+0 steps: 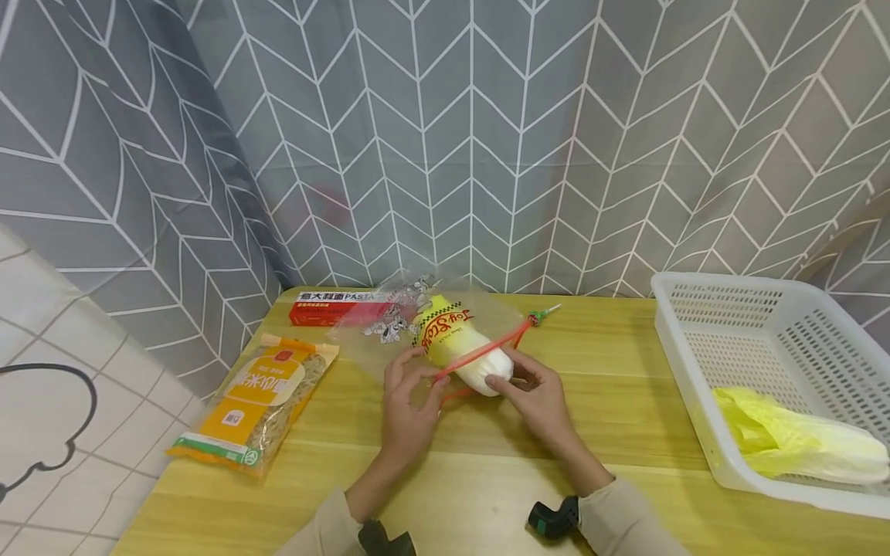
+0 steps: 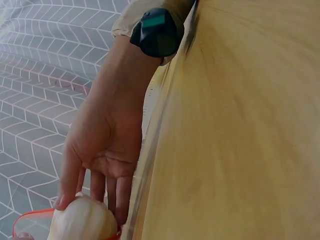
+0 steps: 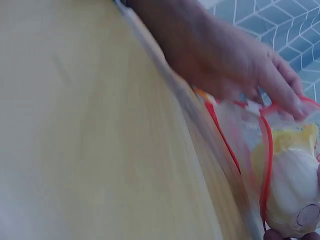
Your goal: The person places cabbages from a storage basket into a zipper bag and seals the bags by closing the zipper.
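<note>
A small napa cabbage (image 1: 484,372) lies with its yellow leafy end inside a clear printed zip bag (image 1: 445,332). Its white base pokes out past the bag's orange-red mouth. My right hand (image 1: 541,395) grips that base, thumb on the near side; the left wrist view shows this right hand (image 2: 107,130) with fingers around the cabbage base (image 2: 85,220). My left hand (image 1: 409,405) pinches the bag's rim at its left corner. In the right wrist view the left hand (image 3: 240,60) holds the red rim (image 3: 266,165). A green slider (image 1: 535,318) sits at the rim's far end.
A white plastic basket (image 1: 684,386) on the right holds another napa cabbage (image 1: 806,448). To the left lies an orange bag of grain (image 1: 260,401). A red pasta box (image 1: 323,310) stands at the back edge, partly behind the clear bag. A grey patterned curtain (image 1: 473,154) hangs behind the table.
</note>
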`<control>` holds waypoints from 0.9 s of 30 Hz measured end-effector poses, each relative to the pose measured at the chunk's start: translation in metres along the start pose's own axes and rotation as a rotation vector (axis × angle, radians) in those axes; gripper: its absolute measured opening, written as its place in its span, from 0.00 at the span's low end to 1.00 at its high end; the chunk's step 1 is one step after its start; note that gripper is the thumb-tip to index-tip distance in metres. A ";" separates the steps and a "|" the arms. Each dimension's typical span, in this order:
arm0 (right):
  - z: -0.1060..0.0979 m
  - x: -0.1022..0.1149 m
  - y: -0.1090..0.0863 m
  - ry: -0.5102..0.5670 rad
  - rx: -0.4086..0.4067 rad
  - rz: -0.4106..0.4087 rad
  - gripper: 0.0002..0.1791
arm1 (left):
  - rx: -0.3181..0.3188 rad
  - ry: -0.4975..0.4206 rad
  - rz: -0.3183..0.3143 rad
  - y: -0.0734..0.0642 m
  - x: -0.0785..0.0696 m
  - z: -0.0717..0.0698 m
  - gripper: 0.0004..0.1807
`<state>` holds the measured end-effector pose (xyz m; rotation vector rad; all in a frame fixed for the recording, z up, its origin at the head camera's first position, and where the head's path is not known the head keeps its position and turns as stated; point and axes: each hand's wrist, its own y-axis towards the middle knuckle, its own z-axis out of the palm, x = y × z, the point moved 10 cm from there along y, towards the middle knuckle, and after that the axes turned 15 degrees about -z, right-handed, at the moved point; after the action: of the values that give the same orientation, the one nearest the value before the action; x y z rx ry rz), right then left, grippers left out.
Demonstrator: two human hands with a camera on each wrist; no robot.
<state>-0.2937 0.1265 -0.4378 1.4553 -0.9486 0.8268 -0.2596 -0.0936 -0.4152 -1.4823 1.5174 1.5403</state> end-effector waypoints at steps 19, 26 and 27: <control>0.008 0.003 -0.009 -0.039 -0.108 -0.086 0.30 | 0.042 -0.007 -0.023 -0.001 0.003 0.004 0.05; 0.005 0.004 -0.011 -0.028 -0.152 -0.108 0.30 | -0.005 0.042 -0.025 0.000 0.003 0.000 0.05; 0.005 0.004 -0.011 -0.025 -0.150 -0.109 0.30 | -0.012 0.049 -0.033 0.000 0.003 -0.001 0.05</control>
<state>-0.2822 0.1212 -0.4396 1.3772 -0.9219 0.6451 -0.2601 -0.0955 -0.4175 -1.5545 1.5059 1.5074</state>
